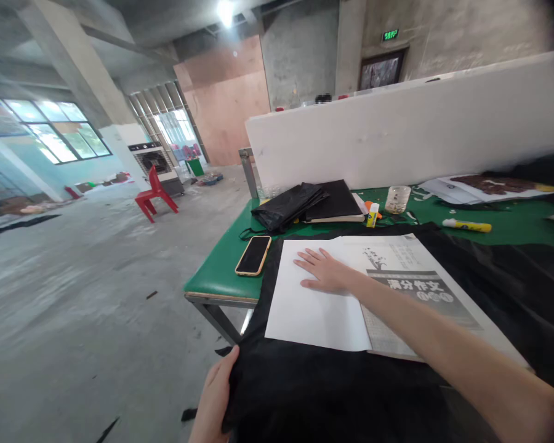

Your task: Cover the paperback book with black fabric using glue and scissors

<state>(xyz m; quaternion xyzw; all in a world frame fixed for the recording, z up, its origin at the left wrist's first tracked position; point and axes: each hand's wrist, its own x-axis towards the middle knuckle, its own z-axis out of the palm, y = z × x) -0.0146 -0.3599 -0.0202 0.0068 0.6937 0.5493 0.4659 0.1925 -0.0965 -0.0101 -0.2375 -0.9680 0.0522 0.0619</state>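
An opened book (415, 283) lies on black cloth (314, 381), its white left page blank and its right page printed in grey. My right hand (325, 271) rests flat on the white page with its fingers spread. Down at the cloth's left edge, my left hand (216, 394) grips the cloth; the thumb shows and the other fingers are mostly hidden. The cloth hangs over the front of the green table (226, 264). Left of the book lies a phone (253, 255) with a dark screen.
Behind the book are folded black sheeting (289, 206), a black-covered book (335, 200), a glue stick (373, 215), a clear cup (397, 200) and another glue stick (467, 226). A white partition (373, 138) borders the table's back. A red chair (154, 194) stands on the floor.
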